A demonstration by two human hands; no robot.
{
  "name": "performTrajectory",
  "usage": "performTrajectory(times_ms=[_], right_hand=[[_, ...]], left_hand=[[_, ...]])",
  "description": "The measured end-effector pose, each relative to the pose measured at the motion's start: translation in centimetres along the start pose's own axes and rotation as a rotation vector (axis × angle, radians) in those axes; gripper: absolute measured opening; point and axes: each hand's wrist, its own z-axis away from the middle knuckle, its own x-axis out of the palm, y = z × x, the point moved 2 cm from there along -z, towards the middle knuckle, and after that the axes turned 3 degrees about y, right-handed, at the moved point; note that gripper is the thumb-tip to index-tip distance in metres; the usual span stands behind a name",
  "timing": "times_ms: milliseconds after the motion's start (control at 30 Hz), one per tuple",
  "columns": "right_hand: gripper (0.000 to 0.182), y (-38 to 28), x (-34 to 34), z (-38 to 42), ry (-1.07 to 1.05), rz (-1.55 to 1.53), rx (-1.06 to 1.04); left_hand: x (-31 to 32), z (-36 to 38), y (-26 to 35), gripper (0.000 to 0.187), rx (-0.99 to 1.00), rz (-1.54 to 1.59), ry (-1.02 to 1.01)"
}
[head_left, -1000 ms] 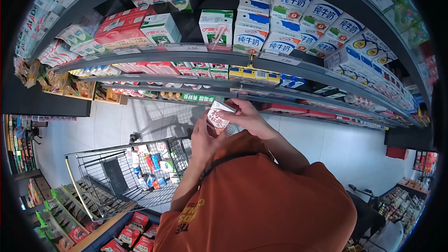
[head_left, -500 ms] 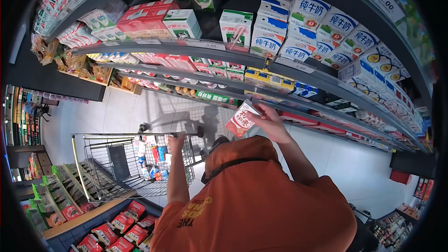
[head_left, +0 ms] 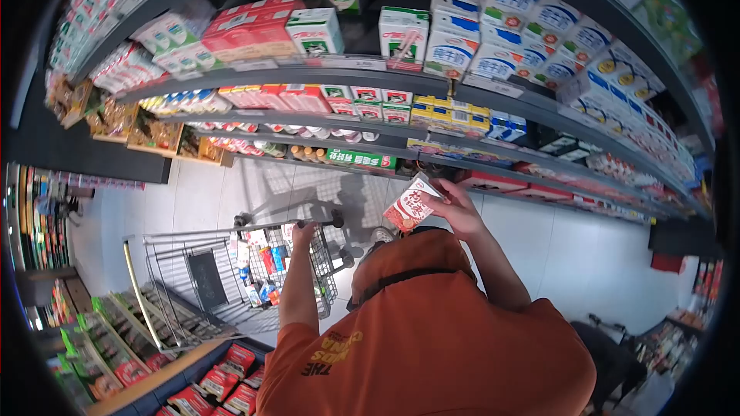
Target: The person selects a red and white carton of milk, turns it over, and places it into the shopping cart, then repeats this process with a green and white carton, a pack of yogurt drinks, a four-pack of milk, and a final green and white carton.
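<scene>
The right hand (head_left: 459,212) is clamped on a carton (head_left: 408,205), partly covering it; the left hand (head_left: 305,233) grips the cart (head_left: 193,233), fingertips indistinct.

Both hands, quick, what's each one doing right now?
Left hand: closed on the shopping cart rim.
Right hand: closed, holding the red-and-white carton.

left hand (head_left: 305,233) curled, arm (head_left: 299,289) extended | right hand (head_left: 455,209) pinching, forearm (head_left: 499,268) angled
</scene>
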Motion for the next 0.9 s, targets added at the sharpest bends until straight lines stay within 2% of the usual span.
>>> performTrajectory(times_ms=[33,67,100,133,167,200,233,267,367,467,633,733,833,867,900], right_hand=[[0.035,0.3,-0.1,0.5,0.001,-0.01,-0.009],[0.035,0.6,-0.3,1.0,0.006,-0.021,-0.023],[0.035,0.8,-0.6,1.8,0.019,-0.034,-0.035],[0.035,-0.9,0.0,3.4,0.015,-0.016,-0.03],[0.036,-0.9,-0.3,4.3,0.054,-0.004,-0.033],[0.037,-0.8,-0.7,5.2,0.091,0.013,-0.033],[0.037,-0.8,-1.1,6.1,0.12,0.031,-0.026],[0.038,-0.9,-1.5,6.9,0.163,0.023,0.006],[0.038,0.5,-4.0,8.4,0.213,-0.018,0.0],[0.036,0.1,-6.0,9.3,0.252,-0.011,-0.015],[0.038,-2.1,-10.6,9.5,0.203,-0.056,-0.047],[0.043,-2.2,-15.9,8.6,0.164,0.0,-0.085],[0.046,-6.7,-21.1,9.5,0.017,0.074,-0.164],[0.053,-8.4,-23.3,10.1,-0.049,0.077,-0.252],[0.054,-10.3,-25.7,11.1,-0.047,0.11,-0.22]], left_hand=[[0.1,-2.1,-2.1,0.042,0.006,0.088,0.005],[0.0,-4.2,-3.4,0.048,-0.044,-0.004,0.067],[0.3,-3.2,-2.4,0.05,-0.089,0.207,0.101],[0.4,-7.4,-5.9,0.05,-0.207,0.296,0.104],[-0.2,-7.1,-4.7,0.048,-0.398,0.413,-0.066],[0.0,-6.7,-3.9,0.045,-0.386,0.364,0.037],[0.4,-9.5,-6.0,0.038,-0.298,0.375,0.153],[0.1,-9.0,-5.5,0.032,-0.26,0.275,0.097],[0.4,-7.0,-4.5,0.031,-0.162,0.099,0.152],[1.2,-7.3,-5.3,0.015,-0.039,0.369,0.061],[3.9,-5.2,-2.6,0.016,-0.091,0.141,0.075],[5.8,-2.9,-1.9,0.018,-0.108,0.088,0.093],[8.3,-0.3,-1.9,0.019,-0.126,0.04,0.114],[9.3,0.5,-1.7,0.019,-0.134,0.034,0.126],[10.4,1.3,-1.4,0.02,-0.149,0.024,0.133]])
